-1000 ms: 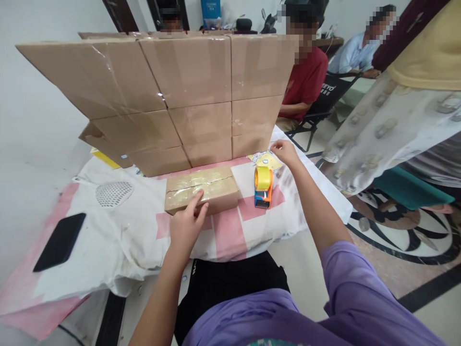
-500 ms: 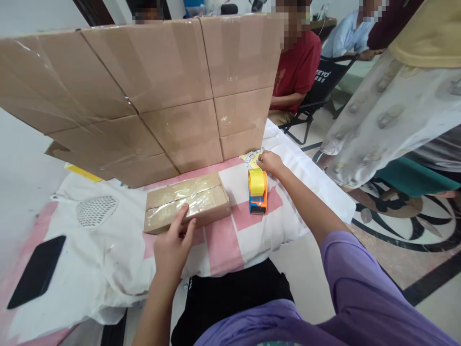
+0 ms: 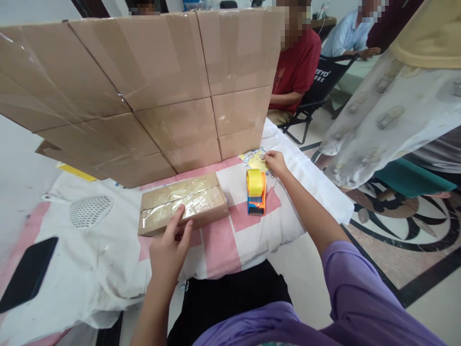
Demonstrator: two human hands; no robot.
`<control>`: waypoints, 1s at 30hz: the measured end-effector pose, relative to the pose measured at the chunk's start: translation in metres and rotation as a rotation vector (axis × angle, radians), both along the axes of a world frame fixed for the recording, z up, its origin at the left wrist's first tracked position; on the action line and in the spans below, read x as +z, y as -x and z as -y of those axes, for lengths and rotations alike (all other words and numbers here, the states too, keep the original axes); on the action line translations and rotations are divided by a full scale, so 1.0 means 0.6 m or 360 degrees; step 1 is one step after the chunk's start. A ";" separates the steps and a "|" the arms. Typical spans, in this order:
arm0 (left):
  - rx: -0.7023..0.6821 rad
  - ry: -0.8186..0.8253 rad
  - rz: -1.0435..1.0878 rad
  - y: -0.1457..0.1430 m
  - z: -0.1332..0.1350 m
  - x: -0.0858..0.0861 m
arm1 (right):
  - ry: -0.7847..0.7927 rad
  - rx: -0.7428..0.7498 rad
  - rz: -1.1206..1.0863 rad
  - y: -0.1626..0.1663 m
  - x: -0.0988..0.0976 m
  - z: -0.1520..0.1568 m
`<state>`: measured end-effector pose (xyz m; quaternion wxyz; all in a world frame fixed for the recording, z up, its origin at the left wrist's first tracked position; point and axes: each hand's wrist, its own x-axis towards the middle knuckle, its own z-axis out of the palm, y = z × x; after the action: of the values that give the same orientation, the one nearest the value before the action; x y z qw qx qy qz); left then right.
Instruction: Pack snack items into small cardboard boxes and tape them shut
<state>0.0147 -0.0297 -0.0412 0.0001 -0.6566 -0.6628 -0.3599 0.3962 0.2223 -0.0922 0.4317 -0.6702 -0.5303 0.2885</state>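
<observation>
A flat cardboard box (image 3: pixel 190 194), with shiny clear tape along its top seam, lies on the cloth-covered table. My left hand (image 3: pixel 169 245) holds it at the near side, the index finger on top and the thumb against the front edge. To the right of the box is a tape dispenser (image 3: pixel 256 192), orange and blue with a yellow roll. Beyond it my right hand (image 3: pixel 275 162) has its fingers pinched together over a yellow printed patch of the cloth. A small pale bit shows at those fingertips, too small to name.
Taped cardboard boxes (image 3: pixel 173 86) form a tall wall at the table's back. On the left lie a black phone (image 3: pixel 29 274) and a white perforated piece (image 3: pixel 90 211). A seated person in red (image 3: pixel 297 67) is behind; another person stands at right.
My right hand has shifted slightly right, away from the dispenser, with its fingers pinched. My left hand stays on the box. The view has turned a little.
</observation>
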 end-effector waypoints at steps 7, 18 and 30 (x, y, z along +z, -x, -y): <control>-0.0025 -0.0080 -0.0035 -0.011 0.009 0.005 | 0.0004 -0.0012 -0.0463 0.008 0.017 0.033; -0.0883 0.0041 0.0386 -0.177 -0.145 0.183 | -0.0442 0.0241 -0.0809 0.079 0.145 0.170; -0.0921 0.0329 0.0793 -0.197 -0.143 0.172 | -0.0642 0.0461 -0.0982 0.155 0.186 0.280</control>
<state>0.1327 0.0564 0.0621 -0.3284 -0.7054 -0.4628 -0.4248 0.3031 0.0546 0.0192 0.6485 -0.3721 -0.5108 0.4242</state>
